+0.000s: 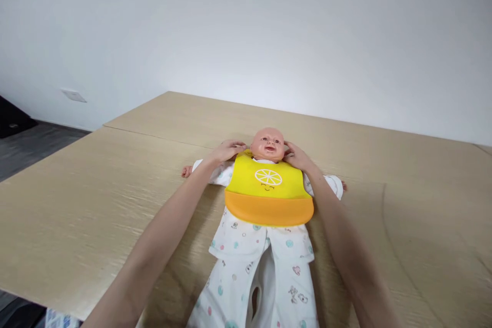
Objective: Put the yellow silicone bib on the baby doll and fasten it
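A baby doll [267, 143] lies on its back on the table, arms spread, in a white patterned outfit [246, 271]. Over its chest lies a yellow silicone bib [238, 179] with a white citrus slice, a smiling face and an orange pocket [269, 210]. My left hand [229, 150] is at the bib's neck strap on the left of the doll's head, fingers closed on its edge. On the other side of the neck, my right hand [299, 156] has its bent fingers at the bib's strap. The strap ends behind the neck are hidden.
The light wooden table [84, 195] has a seam across it and reaches back to a white wall [246, 36]. A wall plate [74, 95] and a black object [13, 118] are at the far left. Printed white material [59, 318] shows below the table's near left edge.
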{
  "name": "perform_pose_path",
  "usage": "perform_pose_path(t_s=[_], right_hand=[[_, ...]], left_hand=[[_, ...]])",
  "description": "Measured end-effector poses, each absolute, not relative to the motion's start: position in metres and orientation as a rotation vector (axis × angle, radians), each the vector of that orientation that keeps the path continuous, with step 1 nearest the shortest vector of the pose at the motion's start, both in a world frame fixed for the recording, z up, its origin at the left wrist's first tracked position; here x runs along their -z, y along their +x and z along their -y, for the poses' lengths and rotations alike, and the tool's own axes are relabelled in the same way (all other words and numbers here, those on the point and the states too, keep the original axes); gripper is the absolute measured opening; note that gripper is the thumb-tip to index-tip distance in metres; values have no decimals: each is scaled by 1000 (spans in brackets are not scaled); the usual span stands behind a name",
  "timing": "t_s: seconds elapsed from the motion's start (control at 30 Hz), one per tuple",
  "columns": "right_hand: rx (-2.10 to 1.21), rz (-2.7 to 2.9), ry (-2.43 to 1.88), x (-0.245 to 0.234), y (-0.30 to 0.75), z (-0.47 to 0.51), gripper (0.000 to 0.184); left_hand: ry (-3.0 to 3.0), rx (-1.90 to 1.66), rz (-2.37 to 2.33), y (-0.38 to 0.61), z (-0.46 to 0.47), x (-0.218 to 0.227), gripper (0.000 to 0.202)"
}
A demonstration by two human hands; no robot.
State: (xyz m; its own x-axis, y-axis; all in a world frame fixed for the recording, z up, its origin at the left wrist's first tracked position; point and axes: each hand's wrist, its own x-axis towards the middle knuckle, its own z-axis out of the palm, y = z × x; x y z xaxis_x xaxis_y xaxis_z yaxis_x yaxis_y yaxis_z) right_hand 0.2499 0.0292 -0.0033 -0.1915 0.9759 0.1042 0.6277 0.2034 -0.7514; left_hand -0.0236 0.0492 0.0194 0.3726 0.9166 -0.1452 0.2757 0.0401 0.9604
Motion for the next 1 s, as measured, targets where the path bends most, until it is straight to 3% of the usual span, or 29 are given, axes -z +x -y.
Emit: perform_pose_path(t_s=[0.1,0.23,0.3,0.5,0.57,0.77,1.0], right_hand=[[-747,1838,-1548,-4,250,-17,45],[-403,1597,-1599,-16,260,24,30],[-469,1642,-1582,-25,267,55,35],[-1198,2107,-1592,-53,273,124,67],[-1227,2240,-1564,-58,267,131,78],[-660,2416,-1632,-61,252,134,40],[-707,2379,-1704,-67,252,139,42]], left_hand=[[1551,-645,-1144,-32,-33,-32,56],[1677,-607,-1103,-45,-17,-36,57],[1711,-604,-1083,-50,-12,-34,53],[1529,-659,-1060,-55,-12,-22,36],[1454,-724,-1066,-54,-13,-18,33],[1388,-802,-1082,-53,-9,-17,31],[1343,-550,-911,-65,4,-37,48]])
